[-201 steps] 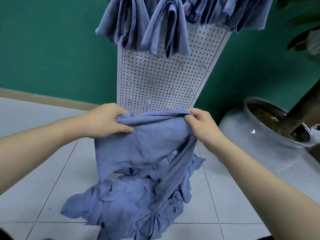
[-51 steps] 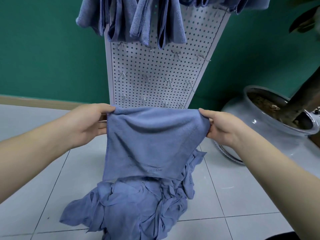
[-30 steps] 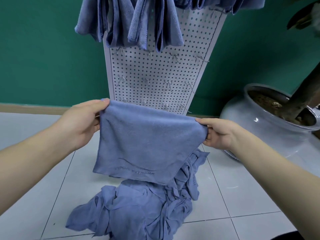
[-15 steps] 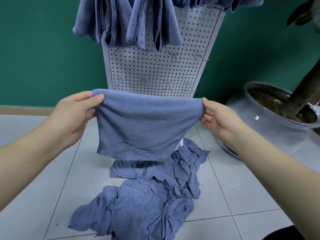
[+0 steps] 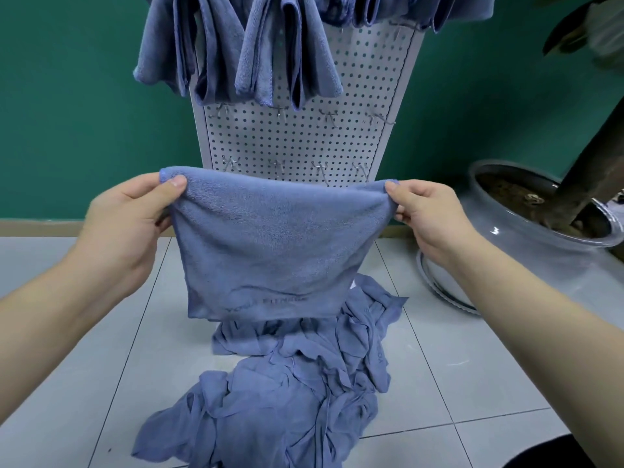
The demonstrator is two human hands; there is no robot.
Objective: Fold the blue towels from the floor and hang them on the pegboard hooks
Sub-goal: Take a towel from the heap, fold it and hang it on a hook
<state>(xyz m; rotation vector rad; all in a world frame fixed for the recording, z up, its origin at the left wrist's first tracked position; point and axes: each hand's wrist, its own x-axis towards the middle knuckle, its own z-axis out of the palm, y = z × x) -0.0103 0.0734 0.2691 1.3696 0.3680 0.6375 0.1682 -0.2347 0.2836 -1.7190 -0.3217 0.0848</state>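
Folded towel (image 5: 273,251) raised slightly vs. 0.5 s ago, top edge now overlapping pegboard (image 5: 304,140) lower hooks.
L hand (image 5: 126,224) & R hand (image 5: 430,217) pinch top corners; bottom edge hangs clear above floor pile (image 5: 287,400), frame centre.

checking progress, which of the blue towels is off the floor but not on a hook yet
The folded towel stretched between the left hand and right hand. The others hang on the pegboard or lie in the floor pile.

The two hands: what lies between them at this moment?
In the head view, a folded blue towel is stretched between the left hand and the right hand. Each hand pinches one upper corner, and the towel hangs above the towel pile.
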